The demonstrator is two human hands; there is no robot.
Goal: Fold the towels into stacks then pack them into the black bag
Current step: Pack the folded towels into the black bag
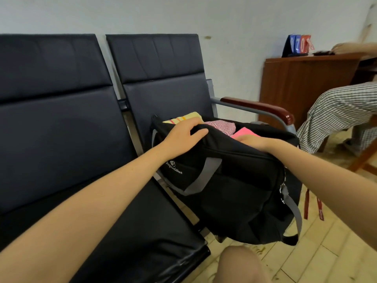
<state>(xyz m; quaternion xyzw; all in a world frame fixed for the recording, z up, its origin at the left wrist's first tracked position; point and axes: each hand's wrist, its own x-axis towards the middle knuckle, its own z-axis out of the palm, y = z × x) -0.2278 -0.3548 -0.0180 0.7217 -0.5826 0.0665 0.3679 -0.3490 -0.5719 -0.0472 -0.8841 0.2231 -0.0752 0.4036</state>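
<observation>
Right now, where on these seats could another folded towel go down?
The left black padded seat is bare. The right seat is crowded: the black fabric bag covers it, held by the left hand and right hand.

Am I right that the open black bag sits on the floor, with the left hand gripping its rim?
Not quite: the head view shows the bag on a seat, not the floor. The left hand does grip its rim.

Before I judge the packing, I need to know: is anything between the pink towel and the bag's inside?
Nothing visible: the bag gapes open, held by the left hand, with the pink towel already at its mouth.
</observation>
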